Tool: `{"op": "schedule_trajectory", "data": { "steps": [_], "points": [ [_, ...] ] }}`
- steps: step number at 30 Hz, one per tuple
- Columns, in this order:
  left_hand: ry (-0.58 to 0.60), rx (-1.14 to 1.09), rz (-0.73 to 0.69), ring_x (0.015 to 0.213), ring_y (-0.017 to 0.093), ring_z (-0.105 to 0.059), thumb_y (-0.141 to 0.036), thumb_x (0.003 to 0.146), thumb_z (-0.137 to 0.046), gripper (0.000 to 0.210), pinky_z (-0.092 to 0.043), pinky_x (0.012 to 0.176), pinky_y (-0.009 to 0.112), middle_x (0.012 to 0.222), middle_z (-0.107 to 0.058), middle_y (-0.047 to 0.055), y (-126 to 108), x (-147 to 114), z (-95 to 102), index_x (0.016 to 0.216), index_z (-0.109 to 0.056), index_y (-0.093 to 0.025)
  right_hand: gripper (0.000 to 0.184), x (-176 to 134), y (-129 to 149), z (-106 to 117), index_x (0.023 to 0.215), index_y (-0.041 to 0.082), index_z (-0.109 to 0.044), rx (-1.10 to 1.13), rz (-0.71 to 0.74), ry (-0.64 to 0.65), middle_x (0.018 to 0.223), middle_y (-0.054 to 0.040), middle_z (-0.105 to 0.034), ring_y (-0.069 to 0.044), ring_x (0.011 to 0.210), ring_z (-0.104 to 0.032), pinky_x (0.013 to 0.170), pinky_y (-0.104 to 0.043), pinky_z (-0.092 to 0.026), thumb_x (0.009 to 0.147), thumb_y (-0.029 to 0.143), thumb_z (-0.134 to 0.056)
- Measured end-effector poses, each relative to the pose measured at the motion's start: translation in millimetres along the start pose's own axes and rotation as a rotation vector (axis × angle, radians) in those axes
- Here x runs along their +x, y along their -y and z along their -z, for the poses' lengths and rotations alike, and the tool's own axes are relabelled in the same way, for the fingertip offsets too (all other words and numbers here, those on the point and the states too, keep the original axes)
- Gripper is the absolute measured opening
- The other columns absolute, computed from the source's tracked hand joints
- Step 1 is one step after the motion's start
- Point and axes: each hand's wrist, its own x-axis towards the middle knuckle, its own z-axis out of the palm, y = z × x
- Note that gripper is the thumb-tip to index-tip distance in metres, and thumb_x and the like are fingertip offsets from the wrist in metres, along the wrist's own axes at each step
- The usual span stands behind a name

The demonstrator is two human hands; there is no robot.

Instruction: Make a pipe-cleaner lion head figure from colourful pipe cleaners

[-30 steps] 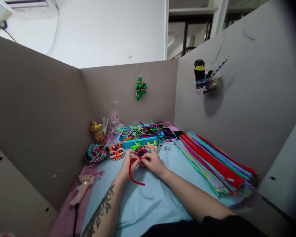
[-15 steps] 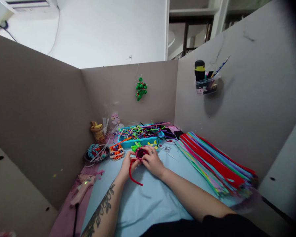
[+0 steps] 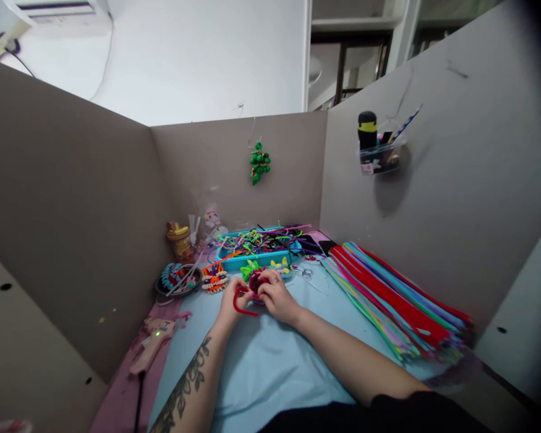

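Observation:
Between my hands is a small round piece of dark red and magenta pipe cleaners (image 3: 256, 282), hollow in the middle. My left hand (image 3: 232, 299) is closed on its left side, fingers pinched near a red pipe cleaner (image 3: 242, 310) whose loose end curves down and to the right. My right hand (image 3: 277, 296) grips the right rim, fingers bent over the opening. The fingertips partly hide the piece. Just behind it sit a bright green pipe-cleaner figure (image 3: 249, 269) and a yellow one (image 3: 280, 265).
A blue tray (image 3: 238, 262) of pipe-cleaner scraps stands behind my hands. Bundled pipe cleaners (image 3: 388, 294) lie to the right, scissors (image 3: 303, 272) nearer the middle. On the left are an orange beaded-looking piece (image 3: 214, 279), a dark bowl (image 3: 180, 288) and a pink glue gun (image 3: 154, 346).
The loose red pipe-cleaner end has swung up and bends more sharply beside my left hand. Both hands stay on the round piece, and the view has shifted slightly.

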Motion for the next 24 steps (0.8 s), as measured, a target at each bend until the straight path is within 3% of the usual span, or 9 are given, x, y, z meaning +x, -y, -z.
{"op": "schedule_trajectory", "data": {
  "steps": [6, 9, 11, 15, 20, 24],
  "points": [
    [-0.071, 0.132, -0.061, 0.060, 0.014, -0.060, -0.031, 0.063, -0.071, 0.029, -0.045, 0.055, 0.024, 0.069, -0.060, -0.002, -4, -2, 0.2, 0.080, -0.052, -0.018, 0.014, -1, -3, 2, 0.078, 0.022, -0.064, -0.052, -0.071, -0.088, 0.105, -0.0073, -0.050, -0.025, 0.106, -0.042, 0.096, -0.048, -0.037, 0.079, 0.013, -0.053],
    [0.030, 0.276, -0.018, 0.051, 0.016, -0.058, -0.036, 0.070, -0.065, 0.019, -0.044, 0.052, 0.026, 0.055, -0.058, -0.001, -7, -5, -2.9, 0.068, -0.058, -0.018, 0.015, 0, -4, 2, 0.077, 0.021, -0.064, -0.101, -0.127, -0.154, 0.106, -0.0083, -0.050, -0.026, 0.108, -0.041, 0.097, -0.049, -0.035, 0.079, 0.012, -0.052],
    [0.078, 0.342, -0.082, 0.056, 0.018, -0.060, -0.035, 0.074, -0.061, 0.018, -0.046, 0.057, 0.029, 0.058, -0.064, 0.002, -8, -7, -5.7, 0.066, -0.064, -0.019, 0.014, 0, -5, 2, 0.076, 0.021, -0.064, -0.120, -0.150, -0.176, 0.106, -0.0089, -0.050, -0.027, 0.109, -0.040, 0.098, -0.049, -0.035, 0.079, 0.012, -0.053],
    [-0.009, 0.349, -0.267, 0.079, 0.024, -0.064, -0.030, 0.072, -0.064, 0.013, -0.048, 0.076, 0.036, 0.085, -0.072, 0.007, -13, -12, -10.8, 0.082, -0.072, -0.026, 0.014, 0, -4, 1, 0.076, 0.021, -0.064, -0.122, -0.156, -0.177, 0.106, -0.0094, -0.050, -0.028, 0.109, -0.041, 0.098, -0.051, -0.034, 0.080, 0.014, -0.052],
    [-0.007, 0.374, -0.288, 0.085, 0.025, -0.064, -0.028, 0.075, -0.060, 0.016, -0.048, 0.081, 0.036, 0.090, -0.072, 0.006, -16, -16, -14.4, 0.086, -0.072, -0.027, 0.014, 0, -1, -1, 0.077, 0.021, -0.064, -0.117, -0.142, -0.176, 0.105, -0.0087, -0.051, -0.027, 0.107, -0.043, 0.097, -0.050, -0.035, 0.080, 0.014, -0.052],
    [-0.031, 0.485, -0.312, 0.078, 0.023, -0.063, -0.024, 0.076, -0.058, 0.014, -0.046, 0.077, 0.033, 0.084, -0.071, 0.005, -16, -18, -16.1, 0.082, -0.071, -0.027, 0.014, 0, 2, -1, 0.077, 0.022, -0.064, -0.134, -0.119, -0.185, 0.104, -0.0083, -0.051, -0.026, 0.105, -0.044, 0.095, -0.049, -0.038, 0.079, 0.013, -0.054]
  ]
}}
